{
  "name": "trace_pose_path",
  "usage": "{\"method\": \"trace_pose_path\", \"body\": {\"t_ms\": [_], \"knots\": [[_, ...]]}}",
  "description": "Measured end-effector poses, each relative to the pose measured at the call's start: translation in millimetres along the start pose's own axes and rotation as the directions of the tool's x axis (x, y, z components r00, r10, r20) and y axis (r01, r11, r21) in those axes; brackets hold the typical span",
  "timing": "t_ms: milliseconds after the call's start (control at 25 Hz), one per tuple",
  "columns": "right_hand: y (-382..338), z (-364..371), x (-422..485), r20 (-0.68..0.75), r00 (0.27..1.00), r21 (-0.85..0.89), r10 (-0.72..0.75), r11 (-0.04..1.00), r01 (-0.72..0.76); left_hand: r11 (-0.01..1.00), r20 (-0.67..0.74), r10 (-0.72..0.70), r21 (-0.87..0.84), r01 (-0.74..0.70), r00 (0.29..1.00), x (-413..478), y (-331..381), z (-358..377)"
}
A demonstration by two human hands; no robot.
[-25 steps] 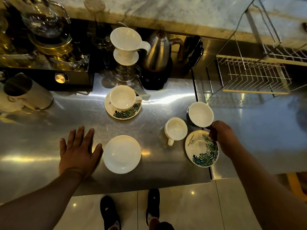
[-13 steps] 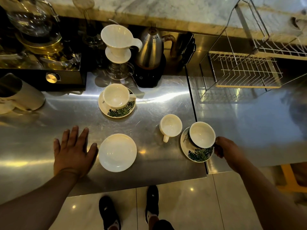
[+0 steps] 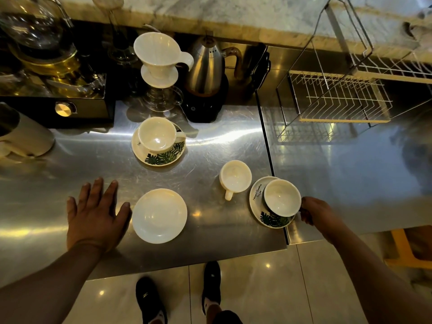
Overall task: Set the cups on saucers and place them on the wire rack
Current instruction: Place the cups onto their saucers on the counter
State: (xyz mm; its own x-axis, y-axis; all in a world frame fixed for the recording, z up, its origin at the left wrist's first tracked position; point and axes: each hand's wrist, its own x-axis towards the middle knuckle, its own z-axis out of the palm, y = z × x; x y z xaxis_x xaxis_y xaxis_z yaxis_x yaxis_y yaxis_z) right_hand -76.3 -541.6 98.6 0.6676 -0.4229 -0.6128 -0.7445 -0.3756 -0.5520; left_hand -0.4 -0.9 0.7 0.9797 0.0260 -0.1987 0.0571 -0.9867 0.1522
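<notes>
Cups and saucers spread over steel counter [image 3: 70,160]. Left hand [image 3: 97,216] flat on counter, fingers spread wide, holding nothing, just beside plain saucer [image 3: 159,215]. Behind: cup on leaf saucer [image 3: 161,146]. Loose cup [image 3: 235,177] on counter, no saucer. Dark-sided cup [image 3: 282,197] on leaf saucer at counter seam [image 3: 264,206]; right hand [image 3: 318,213] closed at cup's handle side. Wire rack [image 3: 339,99] far right, well apart.

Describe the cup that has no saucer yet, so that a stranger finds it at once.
Look at the steel counter, near its front right corner. The lone cup stands between the plain white saucer and the leaf-printed saucer. Only it sits directly on the steel.
</notes>
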Motion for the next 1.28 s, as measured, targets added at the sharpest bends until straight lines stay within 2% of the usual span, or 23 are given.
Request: {"method": "trace_pose_path", "body": {"t_ms": [720, 800, 880, 960, 1000, 1040, 1120, 1280], "knots": [[-20.1, -5.8, 13.4, 0.008, 0.999, -0.102, -0.05, 0.993, 0.05, 1.0, -0.004, 0.008, -0.009, -0.008, 1.0, -1.6, 3.0, -3.7], [-22.3, -6.5, 10.1, -0.045, 0.996, -0.154, -0.071, 0.986, 0.064, 1.0, -0.005, 0.007, -0.015, -0.007, 1.0, -1.6, 1.9, -2.4], [-26.9, -8.8, 2.0, -0.157, 0.981, -0.273, -0.114, 0.96, 0.068, 1.0, -0.006, 0.006, -0.013, -0.006, 1.0, -1.5, 0.8, -1.2], [-36.7, -5.0, -13.2, -0.284, 0.927, -0.393, -0.246, 0.911, 0.122, 1.0, -0.011, 0.01, 0.001, -0.01, 1.0, -0.6, 0.6, -0.2], [-44.1, 1.8, -23.4, -0.307, 0.898, -0.399, -0.316, 0.899, 0.18, 1.0, -0.012, 0.012, 0.008, -0.012, 1.0, -0.2, 0.5, 0.3], [-53.0, 11.8, -34.8, -0.305, 0.883, -0.367, -0.358, 0.899, 0.238, 1.0, -0.011, 0.013, 0.014, -0.013, 1.0, 0.5, 0.3, 0.5], [-71.0, 38.8, -58.2, -0.249, 0.898, -0.245, -0.362, 0.921, 0.303, 1.0, -0.003, 0.014, 0.022, -0.014, 1.0, 1.2, -0.5, 0.5], [-87.5, 98.4, -79.0, -0.039, 0.962, -0.006, -0.272, 0.962, 0.272, 1.0, -0.002, 0.014, 0.01, -0.014, 1.0, 0.8, -0.3, -2.8]]}}
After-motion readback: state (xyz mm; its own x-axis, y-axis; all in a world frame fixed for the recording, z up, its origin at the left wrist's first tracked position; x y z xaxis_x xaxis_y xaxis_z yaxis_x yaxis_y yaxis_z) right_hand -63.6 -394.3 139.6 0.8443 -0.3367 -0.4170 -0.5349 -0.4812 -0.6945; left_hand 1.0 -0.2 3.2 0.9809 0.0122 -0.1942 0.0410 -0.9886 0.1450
